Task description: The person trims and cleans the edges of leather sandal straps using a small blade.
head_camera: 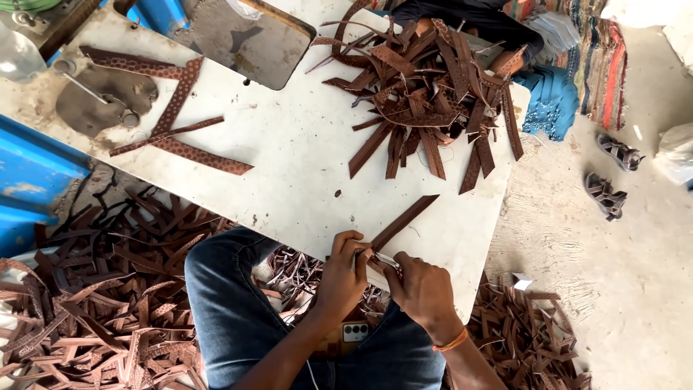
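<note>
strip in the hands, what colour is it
Plain dark brown; the strip shows best in the head view, lying across the white table edge.

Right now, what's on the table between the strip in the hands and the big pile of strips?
Nothing much: bare white table, with only a tiny dark speck, separates the held strip from the pile, in the head view.

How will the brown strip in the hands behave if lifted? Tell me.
The strip probably flexes but holds some shape: it juts out fairly straight from both hands. Likely light, being thin and narrow. It should not roll, lying flat like those in the pile.
</note>
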